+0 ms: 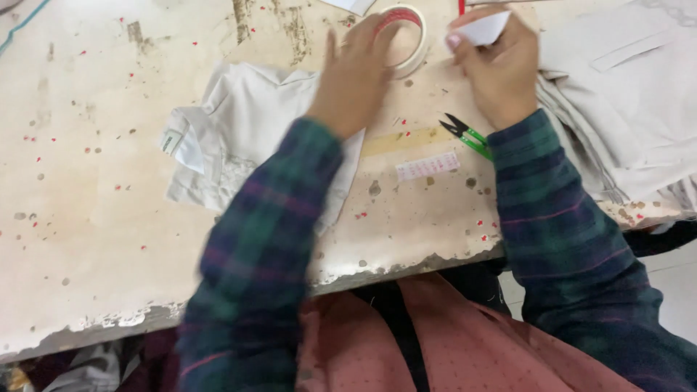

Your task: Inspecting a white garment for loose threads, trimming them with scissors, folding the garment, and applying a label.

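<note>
Hands up at the far edge of the bench (pixel 109 239) now. Left hand (pixel 353 80) reaches onto the roll of tape (pixel 406 36), fingers laid on its near rim, though whether that grip is clamped or just resting I cannot tell. Right hand (pixel 501 69) has its grip pinched together on a small white slip of paper (pixel 485 29), just right of the roll. Green-handled thread snips (pixel 468 136) lie near the right wrist, blades apart. Folded pale garment (pixel 239 138) sits under the left forearm, more pale cloth (pixel 624 94) heaped at right.
</note>
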